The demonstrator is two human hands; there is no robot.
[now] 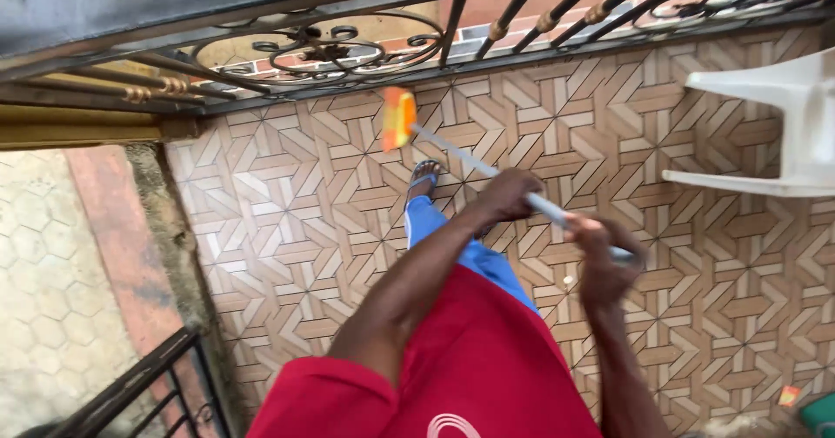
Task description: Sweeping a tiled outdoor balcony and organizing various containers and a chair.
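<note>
- At nine o'clock we see a paved yard [43,264] of pale hexagonal stones, lower than the tiled floor and bordered by a reddish strip.
- At seven o'clock a dark metal rail [139,386] slants up from the bottom edge.
- Along twelve o'clock runs a black wrought-iron railing [322,51] with scrollwork, standing at the far edge of the floor.
- The tiled floor [287,220] — brown and cream geometric tiles — fills the middle of the view.
- Just above centre, at about eleven o'clock from the hands, the orange and yellow mop head [398,118] sits near the foot of the railing, blurred.
- The pale handle [470,161] runs from that head down toward four o'clock, through both hands.
- Below the head we see a foot in a sandal [424,177] and a blue trouser leg.
- The left hand [509,196] grips the handle midway, fingers curled shut around it.
- A red shirt [470,360] fills six o'clock.
- The right hand [604,260] holds the handle's near end, fingers wrapped around it — blurred.
- At three o'clock stands a white plastic chair [783,125], well apart from the hands.
- At five o'clock, in the corner, a small orange scrap [789,394] lies beside a green object [820,414].
</note>
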